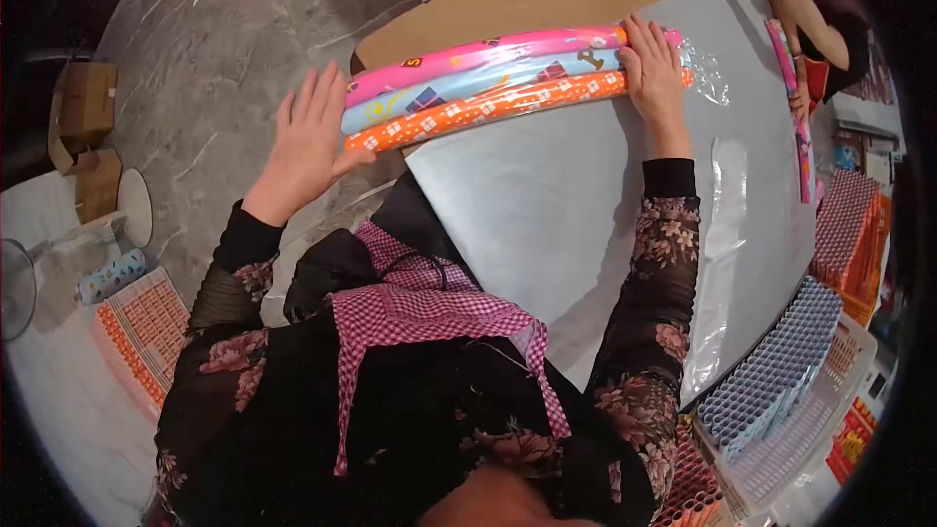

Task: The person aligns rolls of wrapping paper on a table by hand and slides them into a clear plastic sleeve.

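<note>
Three rolls of wrapping paper lie side by side across the table: a pink roll (459,60), a light blue patterned roll (468,88) and an orange roll (488,109) with white dots and gift shapes. Shiny clear plastic film (711,73) covers them and sticks out crumpled past their right end. My left hand (312,127) is open at the left end of the rolls, fingers stretched upward and thumb by the orange roll. Across the rolls near their right end lies my right hand (652,78), its fingers extended over the top.
Another person's hand (802,88) touches a pink roll at the table's right edge. A strip of clear film (722,234) lies on the grey table cover (527,205). Plastic crates (830,400) with bundled blue tubes (771,361) stand at lower right. Cardboard boxes (88,102) are at far left.
</note>
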A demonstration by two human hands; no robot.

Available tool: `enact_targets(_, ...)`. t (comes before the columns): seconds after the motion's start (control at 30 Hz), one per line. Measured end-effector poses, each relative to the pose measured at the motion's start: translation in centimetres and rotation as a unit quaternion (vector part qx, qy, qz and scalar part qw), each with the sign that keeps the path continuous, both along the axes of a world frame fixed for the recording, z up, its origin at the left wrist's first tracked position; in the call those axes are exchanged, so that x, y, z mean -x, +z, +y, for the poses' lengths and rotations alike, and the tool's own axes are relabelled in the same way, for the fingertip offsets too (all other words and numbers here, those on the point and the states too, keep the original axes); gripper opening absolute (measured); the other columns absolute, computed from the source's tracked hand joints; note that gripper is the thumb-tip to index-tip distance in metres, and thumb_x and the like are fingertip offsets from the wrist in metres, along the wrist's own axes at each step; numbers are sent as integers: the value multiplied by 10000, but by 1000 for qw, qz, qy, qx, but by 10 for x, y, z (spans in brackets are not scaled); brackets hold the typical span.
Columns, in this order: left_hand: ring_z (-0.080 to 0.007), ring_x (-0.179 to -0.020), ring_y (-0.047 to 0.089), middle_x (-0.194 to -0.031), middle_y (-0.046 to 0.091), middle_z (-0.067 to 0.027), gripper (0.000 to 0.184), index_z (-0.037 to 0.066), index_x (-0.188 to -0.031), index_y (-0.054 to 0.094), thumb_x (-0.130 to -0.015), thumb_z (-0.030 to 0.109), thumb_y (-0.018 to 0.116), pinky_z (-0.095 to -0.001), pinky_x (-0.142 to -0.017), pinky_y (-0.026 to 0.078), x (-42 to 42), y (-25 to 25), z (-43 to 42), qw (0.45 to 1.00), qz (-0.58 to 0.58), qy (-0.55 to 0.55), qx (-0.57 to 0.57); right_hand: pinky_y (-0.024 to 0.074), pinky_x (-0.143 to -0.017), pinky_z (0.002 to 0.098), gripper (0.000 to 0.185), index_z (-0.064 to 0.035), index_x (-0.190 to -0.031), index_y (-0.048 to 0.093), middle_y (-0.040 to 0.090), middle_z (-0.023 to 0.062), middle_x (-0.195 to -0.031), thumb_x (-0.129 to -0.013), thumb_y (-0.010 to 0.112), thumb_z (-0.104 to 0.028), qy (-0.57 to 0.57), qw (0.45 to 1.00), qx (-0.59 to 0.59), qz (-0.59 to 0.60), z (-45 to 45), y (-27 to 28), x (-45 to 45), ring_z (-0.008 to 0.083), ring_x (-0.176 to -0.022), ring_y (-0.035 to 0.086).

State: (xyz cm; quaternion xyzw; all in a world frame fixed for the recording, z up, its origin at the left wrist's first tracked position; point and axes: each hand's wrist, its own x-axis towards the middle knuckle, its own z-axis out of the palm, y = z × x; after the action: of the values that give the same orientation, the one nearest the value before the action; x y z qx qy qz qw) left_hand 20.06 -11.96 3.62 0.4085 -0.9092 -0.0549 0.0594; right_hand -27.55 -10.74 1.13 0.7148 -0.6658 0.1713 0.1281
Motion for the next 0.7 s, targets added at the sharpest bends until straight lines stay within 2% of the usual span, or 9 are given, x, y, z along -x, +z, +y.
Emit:
enact_targets(0.2,-419,-1418,241,-1526,265,-245,1016,-56,-1451,287,-782,634,615,-563,-1123,211,2,-8,-1,1000,7,-10,21,216,-1164,449,456,-152,-1411,475,445,43,-1482,-1014,358,-344,-10,1000,-19,6,-2,1,1,278,-1395,363)
enact_targets(0.37,-446,-1396,262,-1517,281,-241,997,-33,-1445,311,-762,606,655,-578,-1111,227,24,5,3,998,25,-22,53,241,-1147,445,439,-142,-1376,506,485,45,-1447,-983,426,-321,12,1000,7,4,-3,0,2,292,-1366,397)
enact_targets(0.43,-464,-1371,288,-1515,296,-225,920,45,-1449,359,-750,531,708,-581,-1105,240,40,8,2,996,38,-67,47,237,-1152,445,437,-143,-1383,501,475,44,-1457,-990,419,-317,-2,1000,-12,10,-3,3,-1,291,-1377,383)
enact_targets(0.47,-464,-1371,288,-1515,296,-225,920,45,-1449,359,-750,531,708,-581,-1105,240,48,8,2,995,41,-76,51,234,-1156,445,435,-144,-1389,496,464,43,-1467,-997,413,-313,-15,999,-29,14,-2,5,-2,290,-1388,370)
enact_targets(0.53,-469,-1355,306,-1515,308,-208,825,120,-1426,429,-739,452,741,-580,-1096,257,63,8,1,992,35,-124,7,262,-1142,440,421,-132,-1357,521,491,65,-1438,-976,439,-290,-13,999,6,29,-2,5,-2,301,-1365,394)
enact_targets(0.57,-474,-1351,307,-1520,309,-196,770,140,-1401,474,-740,428,744,-583,-1085,270,68,-2,1,990,45,-131,15,276,-1133,442,416,-123,-1339,533,499,75,-1426,-963,449,-280,16,997,-1,72,-3,2,3,303,-1354,404)
enact_targets(0.6,-475,-1344,314,-1519,310,-197,761,123,-1396,476,-748,422,738,-579,-1067,289,72,-2,3,988,39,-143,31,289,-1125,443,411,-114,-1321,545,507,85,-1414,-951,460,-270,41,992,-11,116,-3,2,8,304,-1342,414)
enact_targets(0.63,-471,-1340,318,-1531,289,-199,756,100,-1398,465,-765,424,721,-565,-1064,292,74,-1,5,989,34,-142,25,289,-1125,443,411,-114,-1321,545,507,85,-1414,-951,460,-270,15,992,0,122,-1,7,6,304,-1342,414)
enact_targets(0.7,-466,-1336,322,-1543,267,-201,752,76,-1400,454,-783,426,704,-550,-1061,294,78,-2,11,985,29,-165,31,284,-1123,457,426,-98,-1316,534,501,104,-1410,-935,474,-277,26,995,-34,86,1,13,-4,303,-1335,414)
